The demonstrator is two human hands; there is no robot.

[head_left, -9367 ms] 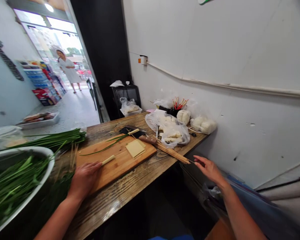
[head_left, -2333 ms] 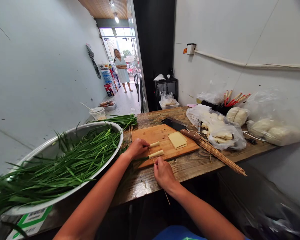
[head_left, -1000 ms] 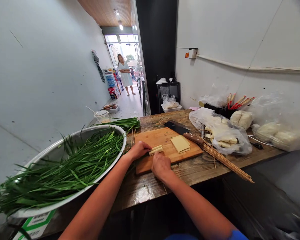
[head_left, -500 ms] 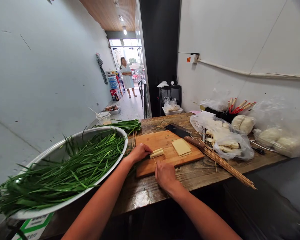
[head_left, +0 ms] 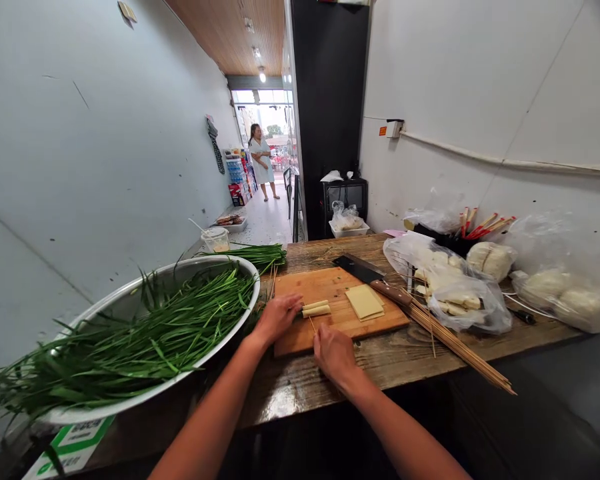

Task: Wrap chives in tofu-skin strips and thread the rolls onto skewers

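Observation:
On the wooden cutting board (head_left: 315,283) lie two pale yellow rolled tofu sheets (head_left: 318,309), side by side, with dark green showing at their left end. My left hand (head_left: 280,316) is closed on that end, its fingertips partly hiding it. My right hand (head_left: 333,349), closed near the board's front edge, grips a thin bamboo skewer (head_left: 311,324) whose tip points up toward the rolls, apart from them. Flat tofu sheets (head_left: 364,302) are stacked to the right of the rolls. Behind them a cleaver (head_left: 361,269) rests across the board's corner.
A large metal basin (head_left: 254,280) of garlic chives (head_left: 180,340) stands at left. Bamboo skewers (head_left: 460,343) lie bundled at right, partly over the table edge. Beyond are plastic bags (head_left: 485,300) of pale food, a lidded cup (head_left: 215,239) and a standing person (head_left: 263,160).
The view has shifted slightly. My left hand has drawn back a little to the left, baring more of the rolls and their green end. The right hand still grips the skewer.

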